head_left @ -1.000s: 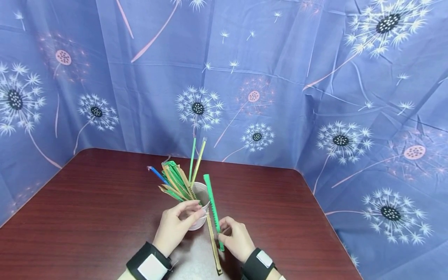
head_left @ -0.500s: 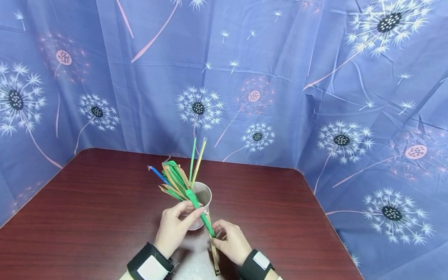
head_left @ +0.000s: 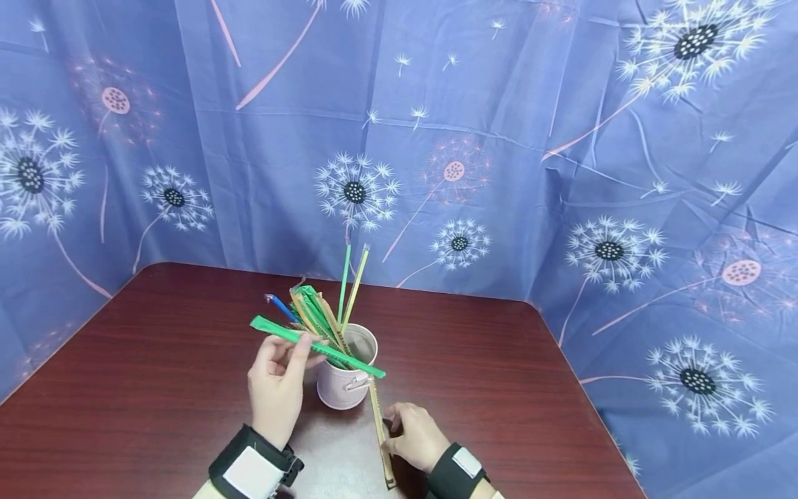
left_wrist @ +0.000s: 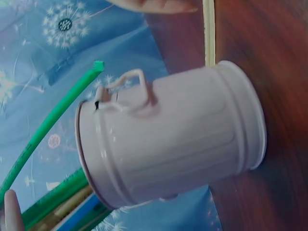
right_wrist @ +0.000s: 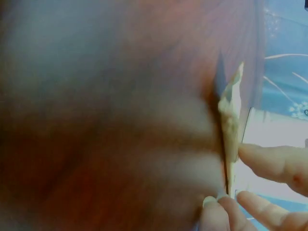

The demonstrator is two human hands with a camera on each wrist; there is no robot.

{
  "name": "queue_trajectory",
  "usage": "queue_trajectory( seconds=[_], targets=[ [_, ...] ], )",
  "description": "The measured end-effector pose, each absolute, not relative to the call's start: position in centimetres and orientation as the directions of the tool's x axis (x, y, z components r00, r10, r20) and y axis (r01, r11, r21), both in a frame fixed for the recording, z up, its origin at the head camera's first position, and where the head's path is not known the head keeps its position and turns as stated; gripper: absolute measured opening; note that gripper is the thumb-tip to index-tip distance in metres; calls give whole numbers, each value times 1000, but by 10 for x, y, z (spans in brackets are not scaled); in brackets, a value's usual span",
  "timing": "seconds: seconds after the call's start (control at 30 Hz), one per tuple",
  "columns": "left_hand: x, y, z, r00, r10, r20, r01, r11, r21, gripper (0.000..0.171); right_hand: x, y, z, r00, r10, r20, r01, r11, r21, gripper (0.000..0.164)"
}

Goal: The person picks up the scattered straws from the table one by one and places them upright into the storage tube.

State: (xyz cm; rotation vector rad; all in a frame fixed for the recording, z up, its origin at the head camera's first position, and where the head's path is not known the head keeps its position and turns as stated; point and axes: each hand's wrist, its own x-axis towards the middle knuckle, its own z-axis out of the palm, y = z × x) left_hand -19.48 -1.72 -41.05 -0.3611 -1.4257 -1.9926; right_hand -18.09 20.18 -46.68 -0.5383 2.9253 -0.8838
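Note:
My left hand (head_left: 277, 388) holds a green wrapped straw (head_left: 352, 360) between thumb and fingers. The straw slants across the front of a small pale pink bucket (head_left: 337, 391). Bundled in that bucket are tan and green wrapped straws (head_left: 318, 315), a blue straw (head_left: 279, 306), and taller green and yellow straws (head_left: 352, 294). On the table in front lies a tan wrapped straw (head_left: 379, 423). My right hand (head_left: 416, 436) pinches this tan straw with curled fingers near its middle. The right wrist view shows fingertips on either side of its wrapper (right_wrist: 231, 125).
The dark red-brown table (head_left: 174, 374) extends around the bucket. A blue curtain (head_left: 280, 138) with dandelion prints hangs behind and to both sides. A wire handle (left_wrist: 139, 91) sticks out from the bucket's side.
The green straw has passed from my right hand to my left, which moved left and up with it. My right hand has dropped to the tan straw.

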Motion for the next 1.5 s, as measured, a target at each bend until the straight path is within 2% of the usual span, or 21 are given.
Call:
queue_trajectory(
  seconds=[0.23, 0.4, 0.53, 0.67, 0.8, 0.93, 1.23, 1.5],
  targets=[
    [-198, -26, -409, -723, -419, 549, 676, -268, 686, 7, -182, 205, -470, -942, -329, 67, -311, 777, -548, 31],
    [-201, -28, -411, -707, -436, 557, 692, -262, 673, 7, -181, 206, -469, -951, -308, 38, -273, 774, -572, 35],
    [-202, -26, -415, -737, -435, 518, 624, -143, 768, 9, -180, 206, -469, -953, -300, 42, -269, 775, -572, 35],
    [-201, -23, -423, -761, -429, 486, 505, 77, 860, 10, -179, 206, -470, -958, -285, 39, -253, 769, -587, 33],
    [-202, -22, -432, -753, -411, 514, 446, 256, 857, 6, -178, 205, -472, -962, -271, 33, -235, 762, -604, 31],
    [-205, -19, -438, -737, -375, 563, 438, 369, 820, 6, -178, 206, -471, -964, -263, 43, -236, 764, -600, 30],
    [-208, -15, -446, -731, -313, 607, 436, 470, 768, 10, -176, 205, -471, -972, -234, 14, -191, 755, -627, 25],
    [-209, -17, -447, -746, -295, 597, 398, 521, 755, 9, -173, 202, -471, -977, -202, -74, -83, 674, -734, 18]
  ],
)
